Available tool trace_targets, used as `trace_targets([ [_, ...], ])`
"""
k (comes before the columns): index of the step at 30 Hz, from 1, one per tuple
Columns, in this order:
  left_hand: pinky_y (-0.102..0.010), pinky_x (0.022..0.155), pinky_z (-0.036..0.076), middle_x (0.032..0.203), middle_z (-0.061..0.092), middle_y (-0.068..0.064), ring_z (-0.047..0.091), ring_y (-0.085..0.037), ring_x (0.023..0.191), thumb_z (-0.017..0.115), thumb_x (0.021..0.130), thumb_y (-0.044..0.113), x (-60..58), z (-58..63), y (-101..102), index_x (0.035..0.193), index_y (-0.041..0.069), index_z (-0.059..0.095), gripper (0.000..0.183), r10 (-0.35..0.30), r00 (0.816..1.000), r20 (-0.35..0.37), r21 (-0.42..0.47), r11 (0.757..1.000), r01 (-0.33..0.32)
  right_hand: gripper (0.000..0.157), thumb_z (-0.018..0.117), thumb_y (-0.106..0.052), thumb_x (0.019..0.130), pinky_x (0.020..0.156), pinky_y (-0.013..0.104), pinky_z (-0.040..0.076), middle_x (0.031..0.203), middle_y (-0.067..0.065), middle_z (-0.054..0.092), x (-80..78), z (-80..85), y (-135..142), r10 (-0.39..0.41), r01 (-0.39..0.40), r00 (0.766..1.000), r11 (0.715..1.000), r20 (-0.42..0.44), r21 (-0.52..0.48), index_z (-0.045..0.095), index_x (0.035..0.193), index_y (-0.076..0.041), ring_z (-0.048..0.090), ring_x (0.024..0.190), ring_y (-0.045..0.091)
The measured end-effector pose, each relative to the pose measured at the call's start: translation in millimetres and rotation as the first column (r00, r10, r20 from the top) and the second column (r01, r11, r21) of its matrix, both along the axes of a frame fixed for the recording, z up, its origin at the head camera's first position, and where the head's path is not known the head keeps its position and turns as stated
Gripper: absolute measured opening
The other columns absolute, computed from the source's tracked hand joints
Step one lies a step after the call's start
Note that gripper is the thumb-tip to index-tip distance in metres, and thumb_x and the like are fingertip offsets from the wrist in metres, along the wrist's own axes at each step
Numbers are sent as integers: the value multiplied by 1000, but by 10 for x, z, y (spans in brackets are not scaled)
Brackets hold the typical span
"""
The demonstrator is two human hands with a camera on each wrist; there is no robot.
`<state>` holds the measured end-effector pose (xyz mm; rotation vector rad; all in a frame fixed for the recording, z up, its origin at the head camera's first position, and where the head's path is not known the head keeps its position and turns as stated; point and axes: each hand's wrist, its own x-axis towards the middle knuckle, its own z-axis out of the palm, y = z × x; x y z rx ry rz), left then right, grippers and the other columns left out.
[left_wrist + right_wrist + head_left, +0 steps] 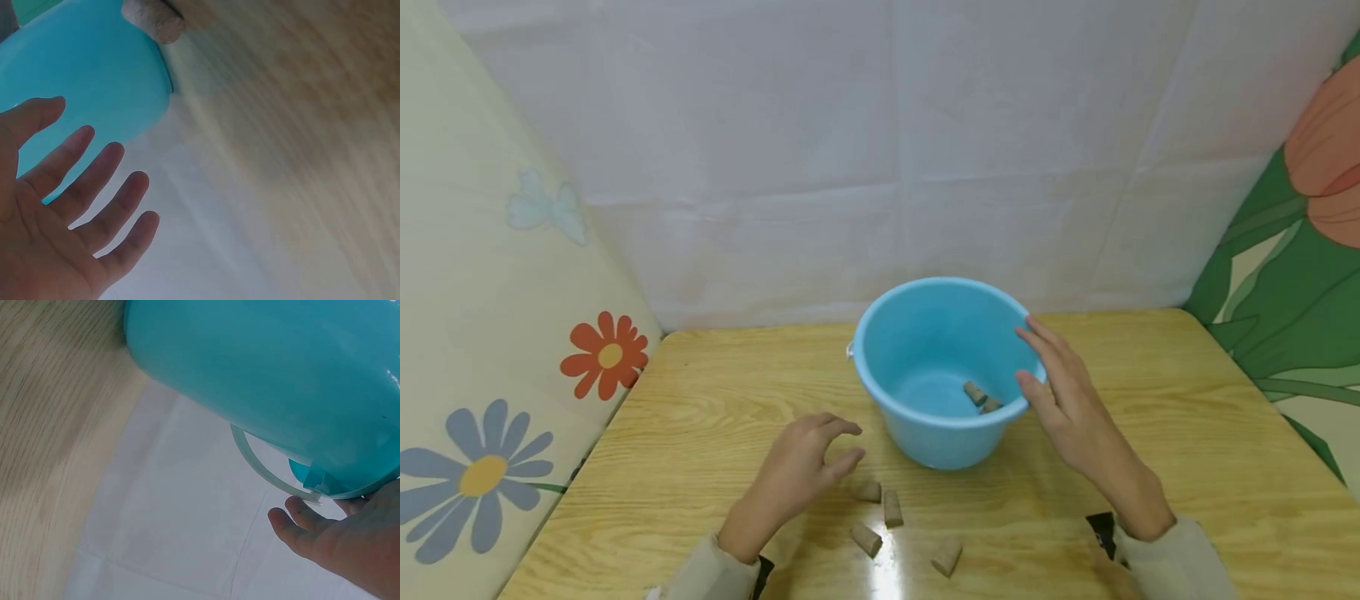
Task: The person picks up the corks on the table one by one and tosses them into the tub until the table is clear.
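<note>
A light blue bucket (951,442) stands on the wooden table, with corks (974,392) on its floor at the right. My right hand (1067,400) holds the bucket's right rim, thumb and forefinger reaching over the edge. In the right wrist view two of its fingers (300,525) extend beside the pale handle (259,462). My left hand (801,458) hovers at the bucket's front left with nothing in it, its fingers spread in the left wrist view. Near its thumb lie several corks: one short cork (869,492), one upright-looking cork (892,508), another cork (867,539).
A further cork (947,557) lies nearer the table's front. White cloth (887,167) hangs behind the wooden table (722,383). Panels painted with flowers stand at the left (482,333) and right sides. A sleeve (1180,562) covers each forearm.
</note>
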<state>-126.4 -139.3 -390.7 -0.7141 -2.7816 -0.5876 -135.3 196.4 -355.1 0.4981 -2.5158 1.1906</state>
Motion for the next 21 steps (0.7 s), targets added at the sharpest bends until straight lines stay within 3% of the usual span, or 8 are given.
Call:
trace_targets([
  [10, -46, 84, 57, 107, 74, -8, 70, -29, 98, 75, 87, 27, 44, -143, -27, 104, 10, 75, 24, -39, 992, 122, -63, 997, 47, 52, 43, -23, 105, 102, 81, 22, 165, 14, 18, 3, -9, 10, 3, -3, 1000, 1000, -4, 7, 33, 154, -7, 17, 148, 48],
  [17, -43, 80, 56, 106, 74, -6, 69, -25, 93, 74, 88, 35, 73, -161, -44, 99, 12, 77, 25, -89, 967, 239, -104, 988, 116, 53, 44, -24, 105, 103, 81, 21, 165, 12, 18, 8, -3, 12, 4, -4, 1000, 1000, 5, 2, 32, 155, -9, 17, 148, 48],
  [21, -40, 77, 55, 104, 74, -3, 68, -24, 92, 74, 88, 37, 70, -178, -35, 93, 16, 78, 22, -101, 962, 253, -128, 982, 136, 53, 44, -25, 105, 104, 81, 20, 166, 12, 18, 9, -2, 11, 0, 0, 1000, 1000, 10, 1, 32, 155, -9, 16, 149, 48],
])
